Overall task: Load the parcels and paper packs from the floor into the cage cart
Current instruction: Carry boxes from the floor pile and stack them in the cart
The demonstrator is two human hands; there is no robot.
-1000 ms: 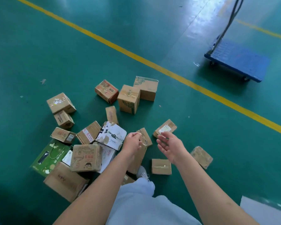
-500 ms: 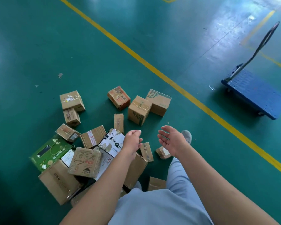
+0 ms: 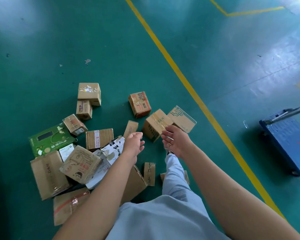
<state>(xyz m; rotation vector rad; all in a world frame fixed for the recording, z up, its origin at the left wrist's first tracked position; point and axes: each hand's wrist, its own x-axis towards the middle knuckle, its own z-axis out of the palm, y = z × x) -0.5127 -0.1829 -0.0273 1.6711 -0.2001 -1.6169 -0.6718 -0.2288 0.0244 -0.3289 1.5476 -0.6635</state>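
Observation:
Several cardboard parcels lie scattered on the green floor. A taped brown box (image 3: pixel 154 123) sits just beyond my hands, with a green-printed box (image 3: pixel 182 118) touching its right side. My left hand (image 3: pixel 133 144) hangs above the pile with fingers loosely curled, holding nothing. My right hand (image 3: pixel 175 141) is spread, palm turned inward, its fingertips close to the taped box; touching or not, I cannot tell. A white printed pack (image 3: pixel 111 148) and a green carton (image 3: pixel 48 139) lie in the heap at the left. No cage cart is in view.
A blue platform trolley (image 3: pixel 291 141) with a grey handle stands at the right edge. A yellow floor line (image 3: pixel 189 84) runs diagonally between the parcels and the trolley. My light-trousered leg (image 3: pixel 173 172) steps among the lower boxes.
The view has swung forward and left, so the trolley slid to the right edge. Both hands moved toward the taped box and green-printed box. My leg stepped forward among the parcels.

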